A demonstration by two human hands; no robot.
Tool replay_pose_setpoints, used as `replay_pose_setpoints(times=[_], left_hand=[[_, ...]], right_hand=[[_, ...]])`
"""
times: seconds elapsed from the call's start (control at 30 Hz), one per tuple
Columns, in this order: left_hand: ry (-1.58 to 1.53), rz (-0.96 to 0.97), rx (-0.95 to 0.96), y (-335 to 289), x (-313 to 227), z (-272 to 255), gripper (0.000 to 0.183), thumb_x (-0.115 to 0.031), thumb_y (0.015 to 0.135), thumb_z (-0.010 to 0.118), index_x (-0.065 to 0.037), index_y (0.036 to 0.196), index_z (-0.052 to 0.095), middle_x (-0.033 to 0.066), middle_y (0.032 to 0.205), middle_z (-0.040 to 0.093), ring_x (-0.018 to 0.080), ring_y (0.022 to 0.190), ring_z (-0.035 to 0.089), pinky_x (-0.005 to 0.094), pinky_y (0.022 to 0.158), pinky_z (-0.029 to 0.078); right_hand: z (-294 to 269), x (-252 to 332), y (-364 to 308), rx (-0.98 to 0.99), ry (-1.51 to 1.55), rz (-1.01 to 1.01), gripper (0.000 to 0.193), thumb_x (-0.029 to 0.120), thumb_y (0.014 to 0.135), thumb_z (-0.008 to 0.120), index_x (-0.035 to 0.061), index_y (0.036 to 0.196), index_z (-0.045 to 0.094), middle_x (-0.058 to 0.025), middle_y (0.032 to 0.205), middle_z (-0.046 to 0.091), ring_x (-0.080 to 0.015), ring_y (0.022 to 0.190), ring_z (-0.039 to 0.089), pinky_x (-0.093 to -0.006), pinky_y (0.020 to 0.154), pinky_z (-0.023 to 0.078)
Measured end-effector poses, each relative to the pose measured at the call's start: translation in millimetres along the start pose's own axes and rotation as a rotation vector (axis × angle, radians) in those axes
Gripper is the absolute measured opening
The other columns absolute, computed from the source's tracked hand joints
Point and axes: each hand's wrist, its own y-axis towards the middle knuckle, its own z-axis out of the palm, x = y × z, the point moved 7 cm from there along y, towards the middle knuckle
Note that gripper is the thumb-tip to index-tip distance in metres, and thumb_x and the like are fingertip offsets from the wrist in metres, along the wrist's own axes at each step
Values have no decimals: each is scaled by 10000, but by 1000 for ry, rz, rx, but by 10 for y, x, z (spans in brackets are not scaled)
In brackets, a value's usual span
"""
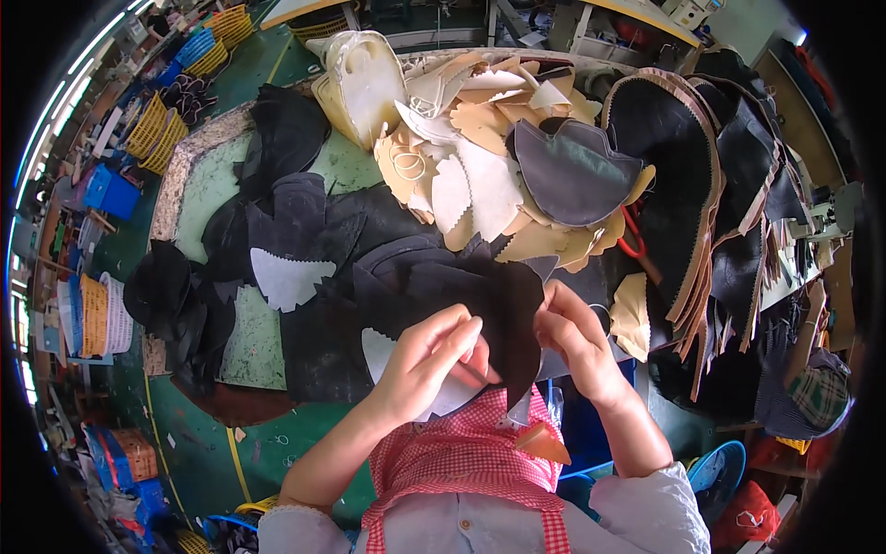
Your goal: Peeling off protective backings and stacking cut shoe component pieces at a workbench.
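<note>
In front of my apron, my right hand [574, 340] pinches the edge of a curved black leather piece [513, 314] between thumb and fingers. My left hand [429, 358] is closed beside that piece, thumb pressed to forefinger, with its lower fingers loosely curled. Whatever that pinch holds, if anything, is too small to make out. Beyond both hands lies a heap of black cut pieces [406, 268]. A pale grey-backed piece [377, 349] shows just left of my left hand. Another pale piece with a notched edge [291, 277] rests farther left.
Tan and cream cut pieces [480, 189] pile up at the back, below a whitish plastic container [365, 83]. A dark leather piece [577, 171] lies on them. Red-handled scissors [633, 235] sit to their right. Long black leather strips [678, 175] hang at the right.
</note>
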Motion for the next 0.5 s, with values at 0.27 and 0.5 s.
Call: replay_pose_setpoints(times=[0.27,0.5], left_hand=[[156,62,-75,-19,30,103,208,-201,1025,577,7,1028,578,-7,902,590,22,812,518,208,689,454],[392,241,-32,-123,55,168,185,-153,1015,584,7,1105,602,60,923,598,121,821,562,274,745,470]], right_hand=[[359,282,-63,142,-498,-276,137,110,932,606,11,933,511,-108,875,566,-212,779,599,-353,710,491],[236,145,-82,108,-447,-137,353,326,919,707,3,924,564,-89,926,570,-174,771,545,-313,715,469]])
